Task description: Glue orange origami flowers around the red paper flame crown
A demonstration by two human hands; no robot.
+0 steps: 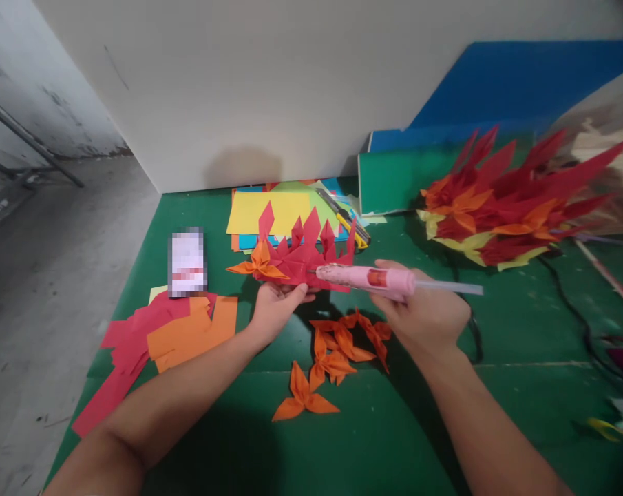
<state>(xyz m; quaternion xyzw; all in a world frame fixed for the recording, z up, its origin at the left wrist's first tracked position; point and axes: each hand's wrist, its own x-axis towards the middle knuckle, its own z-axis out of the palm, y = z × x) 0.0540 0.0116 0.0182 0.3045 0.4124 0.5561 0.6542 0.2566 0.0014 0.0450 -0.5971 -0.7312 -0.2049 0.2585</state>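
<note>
No writing is readable (the label on the glue gun blurs).

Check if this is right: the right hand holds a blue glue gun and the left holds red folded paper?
Wrong colour: the head view shows the right hand holding a pink glue gun, and the left hand holding red folded paper.

I see a red paper piece with folded spikes pointing away, an orange paper flower at its left end, and a pink glue gun, nozzle leftward over the red paper.
</note>
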